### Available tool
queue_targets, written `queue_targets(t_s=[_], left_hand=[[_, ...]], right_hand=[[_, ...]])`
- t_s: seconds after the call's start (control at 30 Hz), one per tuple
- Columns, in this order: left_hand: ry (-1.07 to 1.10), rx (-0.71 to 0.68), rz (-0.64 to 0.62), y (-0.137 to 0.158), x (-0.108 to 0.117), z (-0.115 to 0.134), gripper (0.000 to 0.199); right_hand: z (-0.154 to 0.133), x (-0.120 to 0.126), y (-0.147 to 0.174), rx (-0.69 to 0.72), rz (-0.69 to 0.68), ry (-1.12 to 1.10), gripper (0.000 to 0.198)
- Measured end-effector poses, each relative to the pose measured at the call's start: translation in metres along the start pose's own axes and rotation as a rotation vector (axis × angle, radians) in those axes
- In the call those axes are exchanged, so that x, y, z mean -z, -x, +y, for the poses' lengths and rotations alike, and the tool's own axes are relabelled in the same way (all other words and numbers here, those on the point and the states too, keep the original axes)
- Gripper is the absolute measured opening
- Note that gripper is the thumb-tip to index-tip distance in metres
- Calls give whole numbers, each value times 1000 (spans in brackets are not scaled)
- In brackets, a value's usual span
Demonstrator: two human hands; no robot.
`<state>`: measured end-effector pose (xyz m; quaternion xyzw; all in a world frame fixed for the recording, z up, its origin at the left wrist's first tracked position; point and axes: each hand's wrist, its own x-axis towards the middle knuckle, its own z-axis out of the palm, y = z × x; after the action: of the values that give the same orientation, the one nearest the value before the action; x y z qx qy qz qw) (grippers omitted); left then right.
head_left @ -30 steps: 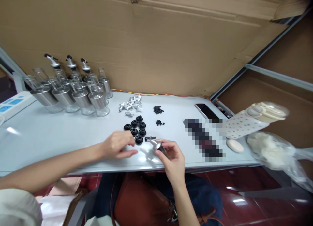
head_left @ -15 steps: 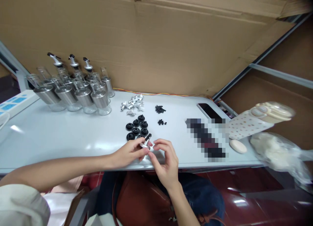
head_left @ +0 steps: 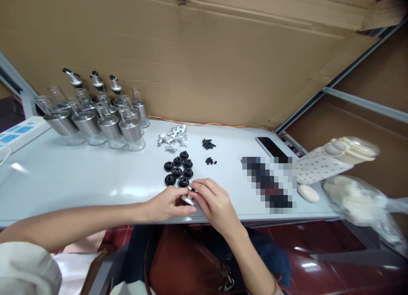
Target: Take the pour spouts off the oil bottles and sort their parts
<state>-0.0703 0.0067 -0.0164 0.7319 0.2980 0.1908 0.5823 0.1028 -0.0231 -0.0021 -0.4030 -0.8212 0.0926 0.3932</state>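
Above the table's front edge, my left hand [head_left: 170, 204] is closed around the silver base of a pourer spout [head_left: 188, 200]. My right hand [head_left: 210, 200] pinches the spout's black tip, its fingers bent over it and partly hiding it. Just beyond my hands lie several black round stoppers [head_left: 177, 172] in a cluster. Farther back is a pile of silver spout pieces [head_left: 174, 135]. To the right of these are a heap of short black tubes [head_left: 208, 143] and a few tiny black caps [head_left: 210, 161].
Glass bottles with steel sleeves [head_left: 130, 130] stand at the back left, some pourers [head_left: 115, 86] rising among them. A power strip [head_left: 19, 133] lies far left. On the right are a phone [head_left: 272, 149], a spotted flask [head_left: 321, 165], a white oval object [head_left: 308, 193] and a plastic bag [head_left: 353, 201].
My right hand has come in from beside the pourer spout and closed over its black tip. The spout has tilted and dropped slightly in my left hand.
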Motion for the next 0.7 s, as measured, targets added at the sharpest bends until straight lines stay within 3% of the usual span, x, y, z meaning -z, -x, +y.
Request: queue_targets(t_s=[0.07, 0.2, 0.37, 0.5, 0.6, 0.7], left_hand=[[-52, -40, -28, 2, -1, 3, 25], [-53, -94, -129, 6, -1, 8, 22], [189, 37, -7, 4, -1, 3, 35], [193, 52, 26, 4, 0, 3, 34], [222, 57, 49, 4, 0, 5, 34], [228, 62, 48, 4, 1, 6, 36]], right_hand=[[0, -3, -1, -36, 47, 23, 24], [0, -6, -2, -288, 299, -55, 32], [26, 9, -20, -457, 444, -86, 24], [80, 23, -42, -646, 357, -235, 24], [116, 26, -55, -765, 238, -55, 21], [138, 22, -63, -784, 194, 21, 14]])
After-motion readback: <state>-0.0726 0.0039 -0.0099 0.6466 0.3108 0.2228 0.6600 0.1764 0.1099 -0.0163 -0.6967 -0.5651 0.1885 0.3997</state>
